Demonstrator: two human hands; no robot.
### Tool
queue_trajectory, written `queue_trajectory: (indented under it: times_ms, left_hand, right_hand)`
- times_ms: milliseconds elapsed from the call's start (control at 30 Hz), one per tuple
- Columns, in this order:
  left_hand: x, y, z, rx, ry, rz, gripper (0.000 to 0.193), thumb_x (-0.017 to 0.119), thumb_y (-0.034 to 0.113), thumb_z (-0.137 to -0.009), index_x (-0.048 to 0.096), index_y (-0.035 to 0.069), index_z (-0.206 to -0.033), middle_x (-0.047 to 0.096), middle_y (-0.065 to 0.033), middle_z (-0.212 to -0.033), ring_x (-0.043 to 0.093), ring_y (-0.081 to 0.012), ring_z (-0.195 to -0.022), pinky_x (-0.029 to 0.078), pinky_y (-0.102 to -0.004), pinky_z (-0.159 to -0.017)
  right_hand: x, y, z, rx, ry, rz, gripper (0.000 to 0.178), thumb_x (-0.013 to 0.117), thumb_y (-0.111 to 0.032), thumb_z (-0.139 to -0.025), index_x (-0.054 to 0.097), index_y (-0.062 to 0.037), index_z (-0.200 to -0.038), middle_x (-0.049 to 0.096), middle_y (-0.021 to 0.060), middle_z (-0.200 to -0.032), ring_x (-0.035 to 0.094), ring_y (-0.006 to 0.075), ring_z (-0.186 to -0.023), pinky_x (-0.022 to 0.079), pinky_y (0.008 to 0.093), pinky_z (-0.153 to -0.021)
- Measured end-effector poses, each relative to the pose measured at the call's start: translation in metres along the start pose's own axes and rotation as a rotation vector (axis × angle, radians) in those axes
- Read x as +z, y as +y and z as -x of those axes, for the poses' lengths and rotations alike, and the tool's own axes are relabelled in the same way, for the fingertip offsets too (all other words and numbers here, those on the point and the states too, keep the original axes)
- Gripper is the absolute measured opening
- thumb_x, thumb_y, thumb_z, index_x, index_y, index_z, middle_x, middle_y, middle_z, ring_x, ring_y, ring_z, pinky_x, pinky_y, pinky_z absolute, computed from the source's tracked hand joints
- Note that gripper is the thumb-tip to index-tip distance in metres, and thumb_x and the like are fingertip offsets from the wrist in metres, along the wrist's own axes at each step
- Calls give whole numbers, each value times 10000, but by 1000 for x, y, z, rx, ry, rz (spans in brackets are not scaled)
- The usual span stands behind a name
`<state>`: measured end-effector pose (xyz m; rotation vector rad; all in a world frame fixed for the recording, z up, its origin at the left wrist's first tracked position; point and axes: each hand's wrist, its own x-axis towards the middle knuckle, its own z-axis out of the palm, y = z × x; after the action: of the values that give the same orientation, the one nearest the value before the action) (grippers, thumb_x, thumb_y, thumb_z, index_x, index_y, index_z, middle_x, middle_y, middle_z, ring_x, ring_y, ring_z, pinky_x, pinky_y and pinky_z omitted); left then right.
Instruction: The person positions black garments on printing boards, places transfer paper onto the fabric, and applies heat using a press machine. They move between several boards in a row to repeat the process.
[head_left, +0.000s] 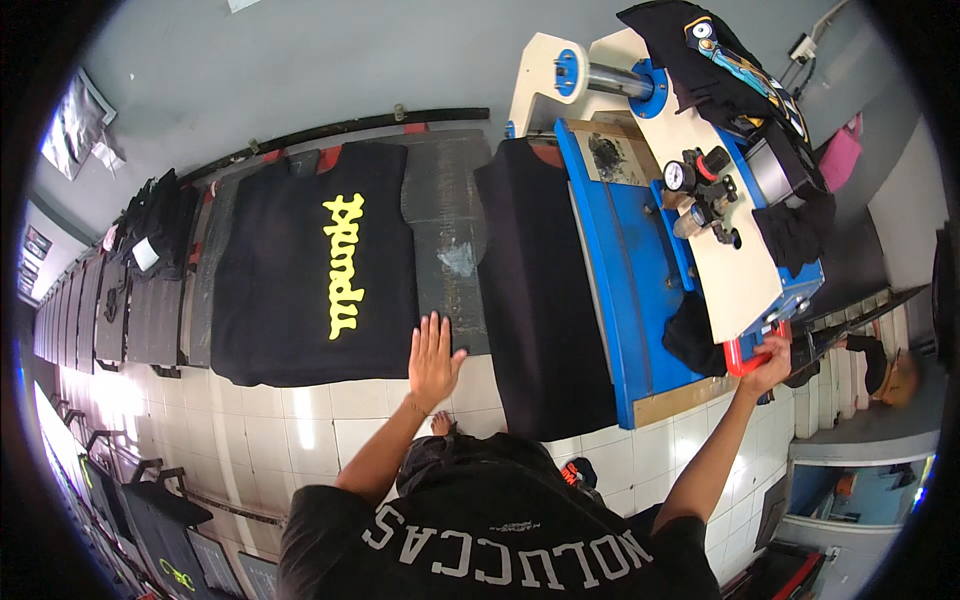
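Note:
My left hand [433, 360] lies flat with its fingers stretched out, at the right lower edge of a black shirt [275, 270] with a neon yellow print. That shirt is spread over a dark printing board [448, 230]. My right hand [766, 370] is wrapped round the red handle [737, 358] of a blue and cream press machine [690, 180]. Between my hands a second black garment [535, 300] lies smooth beside the press's blue bed [630, 290], its lower end hanging over the edge. What lies under the press head is hidden.
A pressure gauge [680, 177] sits on the press, and a printed black garment [715, 50] is draped over its top. Leftward runs a long row of boards [85, 310], with dark cloth [160, 225] piled on it. Another person [885, 370] is at the far right.

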<state>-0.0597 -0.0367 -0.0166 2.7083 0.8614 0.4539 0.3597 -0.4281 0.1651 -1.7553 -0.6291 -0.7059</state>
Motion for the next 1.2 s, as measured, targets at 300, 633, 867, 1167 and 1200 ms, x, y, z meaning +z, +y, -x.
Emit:
queue_trajectory:
  times_ms: [300, 633, 867, 1167, 1200]
  left_hand:
    - [59, 41, 72, -716, -314, 1144, 779, 567, 373, -967, 164, 1, -1521, 278, -262, -1528, 259, -332, -1434, 224, -429, -1158]
    - [99, 20, 101, -1035, -516, 1655, 247, 639, 234, -943, 590, 91, -1138, 661, -69, -1076, 641, -182, -938, 504, -307, -798]
    - [35, 29, 98, -859, -313, 1810, 318, 564, 258, -985, 550, 63, -1235, 634, -50, -1198, 603, -200, -1096, 479, -386, -955]
    - [-52, 47, 79, -674, -113, 1741, 391, 518, 187, -1001, 493, 21, -1354, 579, -91, -1331, 558, -202, -1207, 414, -356, -1057]
    - [-59, 51, 79, -683, -94, 1732, 370, 516, 181, -1003, 511, 15, -1333, 590, -95, -1313, 569, -202, -1192, 426, -352, -1047]
  right_hand:
    - [3, 73, -37, 199, -86, 200, 383, 443, -285, -1017, 661, 29, -1002, 639, 63, -770, 556, 142, -660, 432, 285, -626]
    - [24, 111, -37, -66, -87, 982, 199, 547, -173, -887, 595, 19, -894, 635, 224, -931, 583, 405, -939, 435, 485, -900]
    - [21, 161, -39, 18, -175, 1069, 402, 677, -199, -757, 522, 30, -1049, 571, 242, -1068, 513, 409, -1100, 410, 479, -979]
    - [18, 148, -28, 4, -142, 838, 409, 645, -188, -817, 547, 34, -1145, 589, 229, -1125, 521, 392, -1122, 396, 469, -1006]
    - [28, 124, -4, 47, -172, 693, 409, 636, -188, -838, 550, 41, -1166, 594, 224, -1148, 530, 387, -1126, 394, 461, -1013]
